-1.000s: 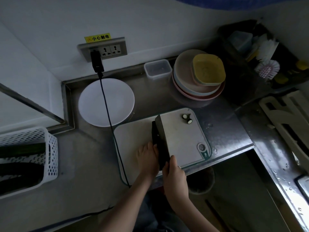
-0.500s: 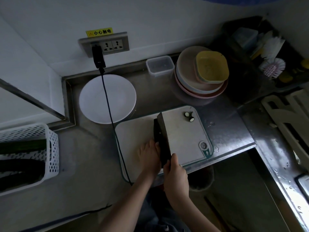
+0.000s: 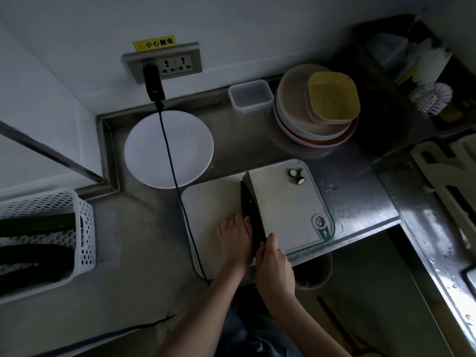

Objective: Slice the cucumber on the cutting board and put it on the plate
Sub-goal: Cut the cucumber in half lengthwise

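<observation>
Cucumber (image 3: 247,202) looks mid-slicing on cutting board (image 3: 211,202): left hand (image 3: 233,238) flat, steadying it; right hand (image 3: 274,269) clamped on cleaver (image 3: 253,191); next likely calls for even cuts clear of fingertips.

1. The cutting board (image 3: 213,202) lies at the near edge of the counter (image 3: 128,240).
2. The plate (image 3: 144,150) sits behind the board to its left, below the wall socket (image 3: 175,63). A cable (image 3: 170,161) runs from the socket over the plate and down past the board's left edge.
3. The cucumber (image 3: 248,210) lies mid-board, running front to back, with the cleaver (image 3: 260,202) just on its right side.
4. The left hand (image 3: 234,238) lies left of the cucumber, fingers (image 3: 238,221) against it. The right hand (image 3: 275,269) grips the cleaver's handle at the board's near edge.
5. Two cut ends (image 3: 296,175) lie at the board's far right corner.
6. A container (image 3: 251,95) and a stack of dishes (image 3: 296,119) stand behind the board.
7. A basket (image 3: 85,228) holding more cucumbers (image 3: 33,225) stands at the far left.
</observation>
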A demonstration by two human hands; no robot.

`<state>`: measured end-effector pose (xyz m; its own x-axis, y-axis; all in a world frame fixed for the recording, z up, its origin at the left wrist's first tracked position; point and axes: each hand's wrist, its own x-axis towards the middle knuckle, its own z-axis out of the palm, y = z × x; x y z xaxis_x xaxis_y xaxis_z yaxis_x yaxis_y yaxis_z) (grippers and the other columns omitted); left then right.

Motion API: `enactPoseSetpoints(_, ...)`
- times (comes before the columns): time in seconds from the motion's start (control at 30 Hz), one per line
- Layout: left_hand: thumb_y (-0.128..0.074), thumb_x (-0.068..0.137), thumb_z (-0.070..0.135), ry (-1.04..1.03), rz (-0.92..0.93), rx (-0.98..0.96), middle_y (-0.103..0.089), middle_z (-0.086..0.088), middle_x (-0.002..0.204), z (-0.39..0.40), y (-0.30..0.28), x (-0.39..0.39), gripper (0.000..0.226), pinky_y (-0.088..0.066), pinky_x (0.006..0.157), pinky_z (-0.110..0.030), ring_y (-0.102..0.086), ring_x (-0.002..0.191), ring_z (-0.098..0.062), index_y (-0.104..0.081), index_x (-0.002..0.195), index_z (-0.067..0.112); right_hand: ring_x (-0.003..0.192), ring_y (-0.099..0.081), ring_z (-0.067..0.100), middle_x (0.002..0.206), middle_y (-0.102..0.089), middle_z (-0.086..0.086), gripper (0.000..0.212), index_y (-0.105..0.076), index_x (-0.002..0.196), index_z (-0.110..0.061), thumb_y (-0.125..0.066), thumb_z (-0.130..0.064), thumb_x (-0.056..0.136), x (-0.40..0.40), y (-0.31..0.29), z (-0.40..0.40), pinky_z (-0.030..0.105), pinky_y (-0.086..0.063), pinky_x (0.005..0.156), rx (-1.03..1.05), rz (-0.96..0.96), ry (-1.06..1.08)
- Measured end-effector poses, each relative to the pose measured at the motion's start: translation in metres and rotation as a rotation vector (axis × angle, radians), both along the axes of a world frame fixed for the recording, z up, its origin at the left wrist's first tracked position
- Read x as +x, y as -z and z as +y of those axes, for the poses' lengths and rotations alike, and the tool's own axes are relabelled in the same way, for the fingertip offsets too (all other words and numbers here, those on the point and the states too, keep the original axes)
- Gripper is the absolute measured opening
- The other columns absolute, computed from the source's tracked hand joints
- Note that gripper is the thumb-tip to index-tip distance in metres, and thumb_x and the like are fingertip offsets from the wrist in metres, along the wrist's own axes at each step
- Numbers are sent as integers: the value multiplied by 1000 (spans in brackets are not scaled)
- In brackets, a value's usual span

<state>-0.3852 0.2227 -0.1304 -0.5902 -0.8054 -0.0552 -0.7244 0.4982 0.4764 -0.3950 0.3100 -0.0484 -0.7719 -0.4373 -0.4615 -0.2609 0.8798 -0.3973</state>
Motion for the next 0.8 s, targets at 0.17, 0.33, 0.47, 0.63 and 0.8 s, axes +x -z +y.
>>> enactPoseSetpoints(0.17, -21, 89, 31, 81, -97, 70, -62, -3, 88, -2, 4, 3, 41, -38, 72, -37, -56, 84, -28, -59, 87, 17, 80, -67, 28, 93, -65, 10, 24, -21, 108, -19, -23, -41, 100, 5, -1, 5, 40, -55, 61, 26, 46, -83)
enactPoseSetpoints(0.33, -30, 87, 30, 29, -43, 47, -64, -6, 78, 6, -6, 2, 36, -44, 67, -35, -59, 74, -29, -62, 78, 15, 83, -67, 26, 98, -63, 10, 28, -17, 124, -20, -26, -34, 102, 9, 6, 16, 38, -55, 65, 77, 23, -72)
enactPoseSetpoints(0.47, -34, 84, 27, 72, -98, 0, -63, -4, 75, 5, -6, 5, 31, -41, 63, -32, -58, 70, -27, -62, 76, 16, 79, -66, 28, 92, -64, 10, 13, -24, 112, -20, -29, -21, 101, 6, 10, 12, 39, -54, 62, 93, -9, -60)
enactPoseSetpoints(0.63, -36, 85, 27, 22, -63, -69, -63, -4, 68, 6, -15, 2, 34, -27, 63, -35, -58, 63, -25, -63, 69, 15, 80, -64, 31, 91, -61, 12, 12, -18, 93, -25, -26, -19, 100, 0, 6, 7, 37, -44, 58, 82, -72, -11)
enactPoseSetpoints(0.8, -32, 86, 30, 52, -32, 89, -65, -8, 74, 1, -21, -1, 39, -46, 64, -34, -61, 70, -29, -64, 75, 10, 82, -64, 32, 94, -60, 15, 6, -21, 106, -22, -25, -25, 102, -6, 6, 2, 43, -50, 65, 78, -55, -31)
